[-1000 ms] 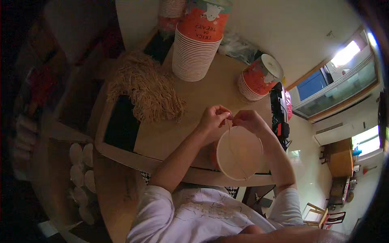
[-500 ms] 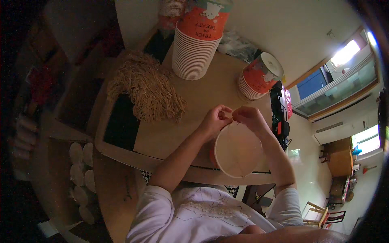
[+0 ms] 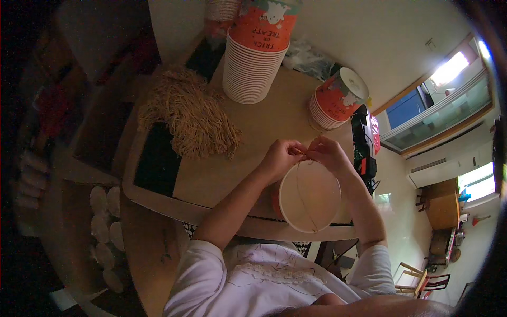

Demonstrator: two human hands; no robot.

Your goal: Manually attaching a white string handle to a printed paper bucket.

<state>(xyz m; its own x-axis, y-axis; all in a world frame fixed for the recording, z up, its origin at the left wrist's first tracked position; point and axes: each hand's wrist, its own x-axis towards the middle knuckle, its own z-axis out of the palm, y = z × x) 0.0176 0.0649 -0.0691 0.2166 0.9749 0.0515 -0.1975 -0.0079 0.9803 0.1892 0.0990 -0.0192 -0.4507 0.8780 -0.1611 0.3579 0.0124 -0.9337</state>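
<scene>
At the table's near edge a paper bucket (image 3: pixel 321 198) lies with its white open mouth turned toward me; a bit of its orange outside shows at the left. A thin tan string (image 3: pixel 301 191) runs across the mouth from the far rim to the near rim. Both my hands meet at the far rim. My left hand (image 3: pixel 284 157) pinches the string there, fingers closed. Close against it, my right hand (image 3: pixel 328 154) also has its fingertips closed on the string. The small spot between the fingertips is partly hidden.
A tangled bundle of tan strings (image 3: pixel 195 119) lies on the brown tabletop (image 3: pixel 211 182) at the left. Behind stands a tall stack of upturned paper buckets (image 3: pixel 251 74), with a shorter stack (image 3: pixel 334 105) farther right. Clear plastic wrap (image 3: pixel 306 59) lies between them. Dark equipment (image 3: pixel 363 142) borders the right edge.
The string across the bucket's mouth now hangs in a slack curve and shows more plainly. My fingers have shifted slightly at the rim, still pinched together. The bucket has barely moved.
</scene>
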